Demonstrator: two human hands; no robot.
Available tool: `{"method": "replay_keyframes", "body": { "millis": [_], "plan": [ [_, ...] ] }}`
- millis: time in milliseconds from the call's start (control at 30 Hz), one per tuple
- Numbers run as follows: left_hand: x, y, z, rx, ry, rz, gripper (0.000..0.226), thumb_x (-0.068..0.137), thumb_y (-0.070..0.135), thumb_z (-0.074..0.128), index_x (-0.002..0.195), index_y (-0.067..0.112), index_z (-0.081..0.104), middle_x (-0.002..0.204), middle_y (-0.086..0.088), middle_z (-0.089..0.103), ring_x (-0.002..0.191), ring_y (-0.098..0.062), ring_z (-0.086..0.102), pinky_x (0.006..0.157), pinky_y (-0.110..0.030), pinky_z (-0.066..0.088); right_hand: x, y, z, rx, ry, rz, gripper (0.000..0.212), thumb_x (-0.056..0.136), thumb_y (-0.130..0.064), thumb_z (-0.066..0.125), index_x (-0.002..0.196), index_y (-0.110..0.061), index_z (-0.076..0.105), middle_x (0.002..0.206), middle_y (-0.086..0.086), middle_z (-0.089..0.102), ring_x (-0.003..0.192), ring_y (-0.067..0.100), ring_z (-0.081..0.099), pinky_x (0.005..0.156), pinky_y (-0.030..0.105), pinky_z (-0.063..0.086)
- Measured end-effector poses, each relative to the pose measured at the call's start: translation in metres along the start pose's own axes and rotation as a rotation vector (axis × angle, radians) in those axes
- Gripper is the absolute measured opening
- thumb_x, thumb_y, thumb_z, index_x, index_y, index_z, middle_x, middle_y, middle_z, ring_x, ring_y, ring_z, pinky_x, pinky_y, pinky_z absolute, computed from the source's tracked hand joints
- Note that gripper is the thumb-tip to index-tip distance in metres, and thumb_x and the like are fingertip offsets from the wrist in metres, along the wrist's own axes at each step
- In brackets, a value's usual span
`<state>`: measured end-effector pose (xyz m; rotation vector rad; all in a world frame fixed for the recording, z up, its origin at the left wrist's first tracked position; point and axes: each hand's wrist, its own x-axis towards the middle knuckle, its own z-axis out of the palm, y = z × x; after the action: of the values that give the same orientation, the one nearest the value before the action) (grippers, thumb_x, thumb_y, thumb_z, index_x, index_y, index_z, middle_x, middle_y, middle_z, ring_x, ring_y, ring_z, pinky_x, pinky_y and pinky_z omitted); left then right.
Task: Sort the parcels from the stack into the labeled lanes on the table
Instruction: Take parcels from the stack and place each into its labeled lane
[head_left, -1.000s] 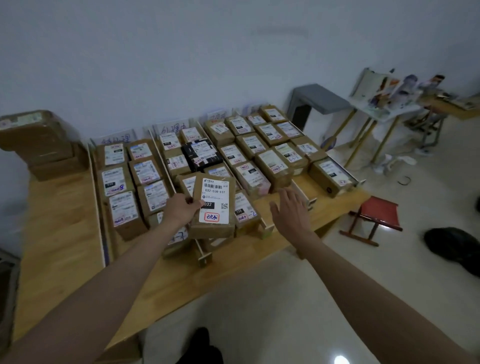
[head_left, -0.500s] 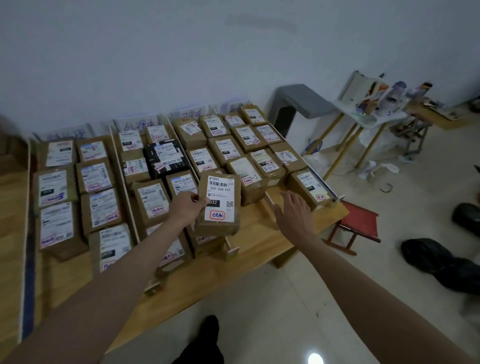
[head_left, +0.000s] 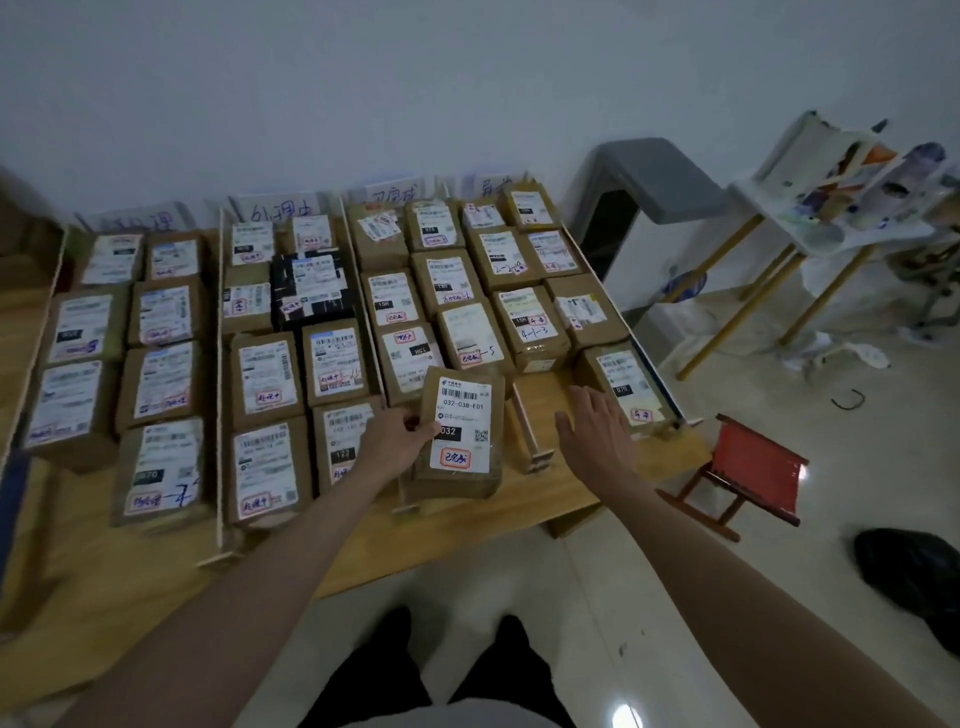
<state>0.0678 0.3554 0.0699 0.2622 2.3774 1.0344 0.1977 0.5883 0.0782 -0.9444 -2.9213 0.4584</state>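
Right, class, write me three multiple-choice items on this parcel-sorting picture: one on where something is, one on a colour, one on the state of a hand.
1. Where is the brown cardboard parcel with the white label printed 032-038-E01?
A. In the left hand, at the near end of the lanes
B. On the floor
C. On the folding stool

2. What colour is the seat of the small wooden folding stool beside the wooden table?
A. Blue
B. Red
C. Green

3. What is the right hand doing?
A. Gripping a parcel
B. Clenched in a fist
C. Open, fingers spread, holding nothing

Answers:
1. A: the left hand grips the parcel's left edge, thumb on the label.
2. B: the seat shows bright red against the pale floor.
3. C: its fingers are straight and spread above the bare table top.
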Motion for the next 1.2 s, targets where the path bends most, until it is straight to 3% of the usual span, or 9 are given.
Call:
{"method": "replay_keyframes", "body": {
  "millis": [167, 267, 367, 433, 600, 1067, 1200],
  "plan": [
    [-0.005, 0.008, 0.045, 0.013, 0.068, -0.096, 0.022, 0.093, 0.038, 0.063, 0.09, 0.016, 0.063, 0.085, -0.001, 0.066, 0.075, -0.013, 0.06, 0.056, -0.019, 0.038, 0.014, 0.042, 0.006, 0.008, -0.086, -0.096, 0.046, 0.102, -0.037, 0.042, 0.144, -0.016, 0.039, 0.148, 0.007, 0.044, 0.141, 0.026, 0.034, 0.116, 0.044, 0.031],
    [-0.004, 0.011, 0.066, -0.005, 0.107, -0.182, 0.029, 0.093, 0.038, 0.063, 0.102, 0.011, 0.067, 0.093, -0.003, 0.068, 0.076, -0.012, 0.057, 0.063, -0.022, 0.042, 0.023, 0.058, 0.01, 0.015, -0.123, -0.131, 0.044, 0.102, -0.037, 0.044, 0.141, -0.016, 0.041, 0.146, 0.006, 0.045, 0.139, 0.026, 0.037, 0.114, 0.045, 0.034],
    [0.001, 0.011, 0.081, 0.01, 0.135, -0.237, 0.034, 0.094, 0.038, 0.062, 0.111, 0.009, 0.066, 0.104, -0.006, 0.071, 0.069, -0.004, 0.052, 0.054, -0.014, 0.033, 0.027, 0.07, 0.018, 0.016, -0.154, -0.169, 0.043, 0.102, -0.036, 0.044, 0.141, -0.017, 0.043, 0.143, 0.006, 0.048, 0.136, 0.025, 0.041, 0.112, 0.042, 0.036],
    [0.006, 0.011, 0.086, 0.036, 0.144, -0.248, 0.037, 0.094, 0.039, 0.061, 0.113, 0.008, 0.066, 0.106, -0.008, 0.071, 0.077, -0.009, 0.054, 0.056, -0.016, 0.034, 0.029, 0.076, 0.025, 0.009, -0.186, -0.189, 0.044, 0.103, -0.036, 0.043, 0.142, -0.018, 0.042, 0.142, 0.005, 0.049, 0.136, 0.024, 0.042, 0.111, 0.042, 0.037],
    [0.019, 0.006, 0.097, 0.0, 0.165, -0.305, 0.04, 0.094, 0.037, 0.062, 0.118, 0.005, 0.064, 0.111, -0.011, 0.07, 0.096, -0.022, 0.063, 0.077, -0.03, 0.048, 0.031, 0.082, 0.042, -0.013, -0.263, -0.223, 0.044, 0.103, -0.033, 0.043, 0.144, -0.018, 0.042, 0.144, 0.005, 0.049, 0.134, 0.023, 0.044, 0.111, 0.039, 0.037],
    [0.037, -0.008, 0.11, -0.079, 0.159, -0.338, 0.045, 0.096, 0.038, 0.058, 0.129, 0.007, 0.059, 0.119, -0.013, 0.068, 0.107, -0.028, 0.064, 0.09, -0.039, 0.053, 0.04, 0.074, 0.065, -0.059, -0.325, -0.3, 0.045, 0.101, -0.028, 0.047, 0.145, -0.017, 0.041, 0.147, 0.002, 0.047, 0.137, 0.02, 0.041, 0.114, 0.034, 0.032],
    [0.023, -0.002, 0.111, -0.08, 0.262, -0.216, 0.061, 0.087, 0.037, 0.07, 0.138, 0.013, 0.047, 0.131, -0.009, 0.059, 0.118, -0.027, 0.057, 0.087, -0.036, 0.046, 0.045, 0.073, 0.065, -0.051, -0.333, -0.296, 0.047, 0.101, -0.026, 0.048, 0.146, -0.016, 0.039, 0.148, 0.003, 0.046, 0.138, 0.02, 0.041, 0.113, 0.034, 0.034]
  ]
}}
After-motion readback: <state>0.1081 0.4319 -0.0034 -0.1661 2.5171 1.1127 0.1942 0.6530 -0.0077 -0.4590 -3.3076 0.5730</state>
